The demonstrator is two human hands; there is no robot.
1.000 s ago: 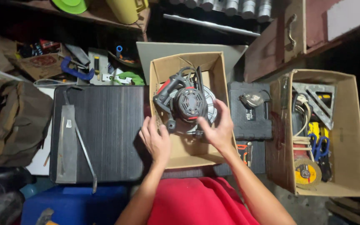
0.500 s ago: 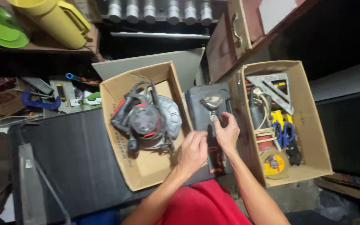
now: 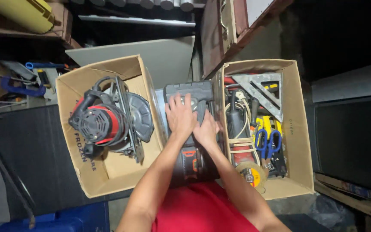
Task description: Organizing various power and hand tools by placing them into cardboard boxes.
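Both hands (image 3: 192, 120) press the black case (image 3: 188, 91), wedged between two boxes (image 3: 299, 129).

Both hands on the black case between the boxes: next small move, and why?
Probably lift the black case straight up. Left hand lies flat on top, right hand beside it; the circular saw box and the tool box hem it in on both sides.

A dark grey tool case (image 3: 190, 92) sits between two brown cardboard boxes (image 3: 108, 172). The circular saw (image 3: 108, 118) is black and red. Scissors (image 3: 266, 141) have blue handles; the shirt (image 3: 185, 210) looks red.
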